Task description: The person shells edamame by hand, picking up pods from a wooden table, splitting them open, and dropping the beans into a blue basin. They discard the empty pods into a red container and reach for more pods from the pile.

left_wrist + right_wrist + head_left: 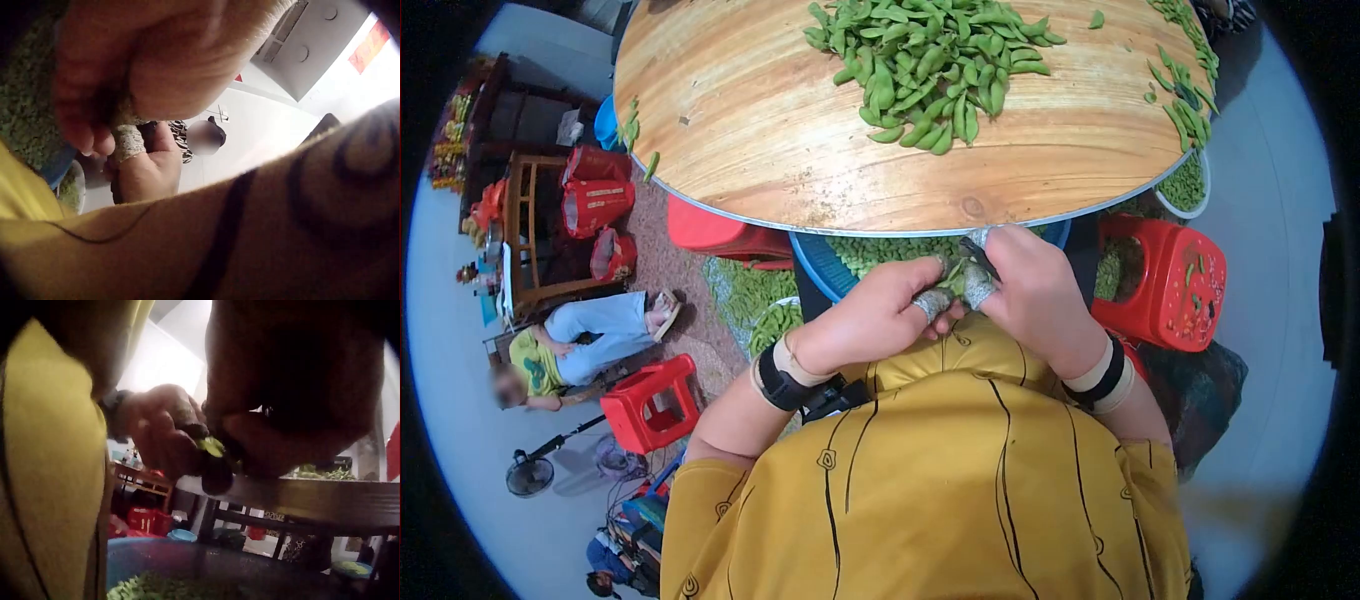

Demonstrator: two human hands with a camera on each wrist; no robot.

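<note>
Close in front of my body, above a blue basin (pixel 809 264) of shelled green beans (pixel 880 252), both hands meet at a green edamame pod (pixel 212 447). My left hand (pixel 878 312) pinches the pod between thumb and fingers. Opposite it, my right hand (pixel 1038 292) grips a small black tool (pixel 977 260) beside the pod; its exact kind is hidden by the fingers. Pale tape (pixel 977 286) wraps fingertips on both hands. Beyond them, a heap of whole edamame pods (pixel 930 75) lies on the round wooden table (pixel 800 180).
More pods (pixel 1188 110) lie along the table's right edge. Red stools (pixel 1195 285) stand at both sides, one bearing scraps. Empty pods (pixel 740 290) cover the floor at left. A seated person (pixel 590 335) is at far left, near a red stool (pixel 650 402).
</note>
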